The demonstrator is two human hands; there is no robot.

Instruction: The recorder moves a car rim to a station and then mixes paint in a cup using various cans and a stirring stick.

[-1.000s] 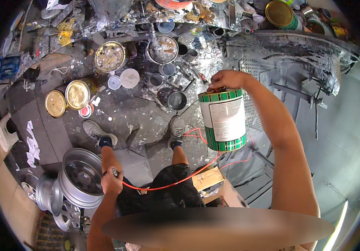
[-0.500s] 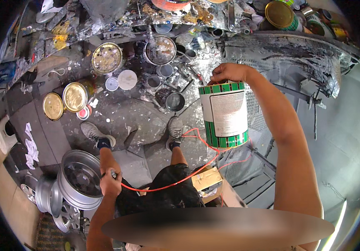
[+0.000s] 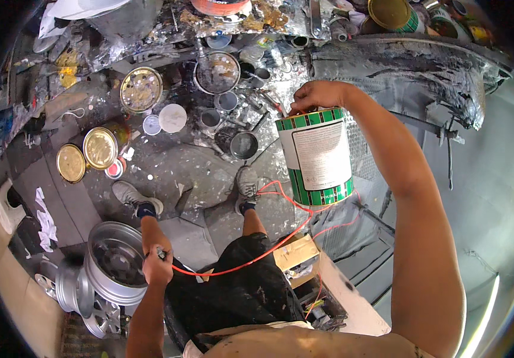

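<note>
Our right hand [image 3: 319, 95] has its fingers hooked over the top rim of the green-and-white paint can [image 3: 316, 156], which hangs upright in the air, long axis vertical, above the paint-spattered floor [image 3: 179, 173] and just right of our right shoe [image 3: 246, 185]. Our left hand [image 3: 157, 267], well apart and lower, is clenched around a small tool fed by the red hose [image 3: 251, 259], beside the silver wheel rim [image 3: 113, 262].

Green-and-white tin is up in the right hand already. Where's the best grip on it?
Grip the top rim of the green-and-white metal paint tin from above, as the right hand does: it hangs upright, its wide smooth labelled wall likely too broad for one hand. The left hand holds the red hose.
</note>
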